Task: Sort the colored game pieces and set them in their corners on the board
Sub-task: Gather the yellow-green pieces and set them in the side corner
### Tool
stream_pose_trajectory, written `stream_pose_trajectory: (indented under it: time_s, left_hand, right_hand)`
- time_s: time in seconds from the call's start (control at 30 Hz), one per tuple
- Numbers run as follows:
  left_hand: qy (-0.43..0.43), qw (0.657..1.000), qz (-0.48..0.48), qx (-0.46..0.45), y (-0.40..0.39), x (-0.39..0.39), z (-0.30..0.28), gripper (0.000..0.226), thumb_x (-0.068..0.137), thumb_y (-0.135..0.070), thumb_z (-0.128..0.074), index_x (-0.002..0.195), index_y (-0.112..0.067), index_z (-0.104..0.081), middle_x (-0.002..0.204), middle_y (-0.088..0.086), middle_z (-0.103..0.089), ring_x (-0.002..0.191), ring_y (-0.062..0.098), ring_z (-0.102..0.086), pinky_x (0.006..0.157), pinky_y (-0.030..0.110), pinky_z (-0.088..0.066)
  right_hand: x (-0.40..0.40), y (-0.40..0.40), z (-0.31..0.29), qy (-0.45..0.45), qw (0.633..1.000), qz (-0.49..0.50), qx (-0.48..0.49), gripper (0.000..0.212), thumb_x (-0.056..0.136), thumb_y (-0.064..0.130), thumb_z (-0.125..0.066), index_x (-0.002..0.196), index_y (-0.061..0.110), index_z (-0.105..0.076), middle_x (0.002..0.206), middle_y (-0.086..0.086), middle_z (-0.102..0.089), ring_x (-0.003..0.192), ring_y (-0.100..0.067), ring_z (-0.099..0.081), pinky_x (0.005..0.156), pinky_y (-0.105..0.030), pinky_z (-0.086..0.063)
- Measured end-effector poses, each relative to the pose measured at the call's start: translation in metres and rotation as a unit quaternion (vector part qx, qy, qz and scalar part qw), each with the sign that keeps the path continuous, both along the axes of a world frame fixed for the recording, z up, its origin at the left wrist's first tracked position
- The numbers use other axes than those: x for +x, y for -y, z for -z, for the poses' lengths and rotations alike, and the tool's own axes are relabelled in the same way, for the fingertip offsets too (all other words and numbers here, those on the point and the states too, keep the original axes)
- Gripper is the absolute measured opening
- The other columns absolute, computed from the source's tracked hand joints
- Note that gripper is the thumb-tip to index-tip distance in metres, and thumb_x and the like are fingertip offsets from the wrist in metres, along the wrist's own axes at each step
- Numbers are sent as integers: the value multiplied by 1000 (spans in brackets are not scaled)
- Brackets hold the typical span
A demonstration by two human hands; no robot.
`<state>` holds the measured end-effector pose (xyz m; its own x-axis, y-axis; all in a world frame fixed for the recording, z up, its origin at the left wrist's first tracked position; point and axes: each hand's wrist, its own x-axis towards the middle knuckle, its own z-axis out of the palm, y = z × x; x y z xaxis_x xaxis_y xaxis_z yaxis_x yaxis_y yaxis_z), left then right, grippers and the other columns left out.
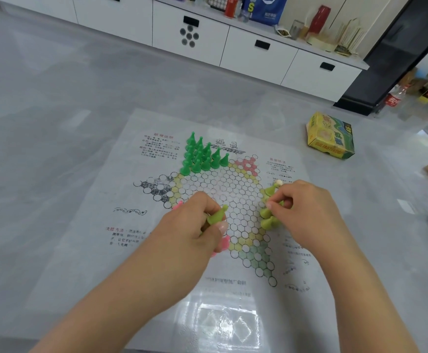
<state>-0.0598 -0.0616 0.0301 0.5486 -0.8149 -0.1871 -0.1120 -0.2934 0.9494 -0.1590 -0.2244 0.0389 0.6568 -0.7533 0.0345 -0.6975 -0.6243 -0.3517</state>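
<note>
both hands, left (pixel 197 220) and right (pixel 301 207), curled, pinching pieces.

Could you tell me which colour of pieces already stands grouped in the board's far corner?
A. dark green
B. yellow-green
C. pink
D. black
A: the dark green pieces stand clustered at the far corner of the board.

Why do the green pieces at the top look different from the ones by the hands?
The dark green pieces are a deep, bright green; the yellow-green pieces are paler and more olive. The dark green pieces stand alone, filling their corner in a neat triangle; the yellow-green pieces are few, clustered under the right hand, and one more is held in the left hand. Both are cone-shaped pawns on the board.
</note>
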Motion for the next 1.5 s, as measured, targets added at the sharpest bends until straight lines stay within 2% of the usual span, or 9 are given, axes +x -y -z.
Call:
stream_pose_trajectory:
  time_s: [0.2,0.33,0.43,0.57,0.77,1.0,1.13,1.33,1.5]
  left_hand:
    - [30,1000,5,2,0,1,-6,13,84,-35,-56,79,-23,-55,75,-5,-72,54,-5,-55,57,16,-41]
    - [55,998,8,27,0,0,-10,21,78,-41,-60,78,-20,-56,79,4,-71,70,18,-62,65,29,-50]
    - [63,997,-4,34,0,-1,-8,17,79,-37,-62,77,-21,-57,79,3,-70,74,18,-62,70,27,-50]
    - [53,998,-9,26,0,-1,-6,11,80,-26,-61,71,-24,-56,76,-3,-70,77,16,-65,75,40,-53]
    - [35,999,-34,-17,1,1,-4,11,85,-17,-61,75,-21,-57,58,-8,-68,43,-3,-54,44,8,-37]
    - [34,998,-45,-38,2,1,-5,8,85,-15,-61,78,-18,-58,66,3,-70,41,-2,-55,41,7,-36]
    - [30,997,-49,-44,4,0,-8,7,85,-16,-61,84,-22,-58,71,5,-70,42,-2,-56,40,7,-36]
    - [9,999,-32,-34,2,-3,-7,32,91,-16,-46,102,-46,-43,78,-3,-66,55,-7,-58,50,13,-39]
    - [14,1000,-9,-19,1,-5,-5,41,90,2,-32,95,-38,-43,92,4,-63,54,-9,-55,50,10,-37]
  right_hand:
    - [0,0,1,7,1000,-6,10,17,84,19,-63,69,24,-61,58,12,-47,57,5,-47,54,-14,-32]
    - [0,0,3,1,1000,-14,10,6,84,22,-63,79,22,-65,66,11,-46,63,-1,-45,56,-16,-35]
    - [-1,1,3,8,1000,-15,10,4,84,23,-63,80,23,-65,68,10,-47,67,-3,-47,59,-20,-38]
    - [-2,-2,-2,35,999,-17,13,6,85,23,-62,81,26,-64,71,8,-54,71,-3,-55,65,-22,-44]
    - [6,-34,-19,164,958,-144,187,9,84,26,-62,80,25,-70,71,14,-64,62,2,-53,58,-10,-41]
    - [9,-38,-17,231,921,-181,258,9,84,17,-63,79,16,-71,69,6,-66,62,-2,-56,59,-11,-43]
    - [9,-41,-18,237,914,-180,274,6,81,13,-67,80,17,-71,75,-1,-69,70,-19,-63,63,-24,-52]
    - [-4,-11,-21,296,928,-23,225,14,84,13,-63,78,24,-67,65,15,-65,55,2,-55,51,-8,-44]
    - [-6,8,-4,243,955,89,145,13,84,18,-63,74,25,-66,70,5,-61,63,-4,-53,61,-20,-44]
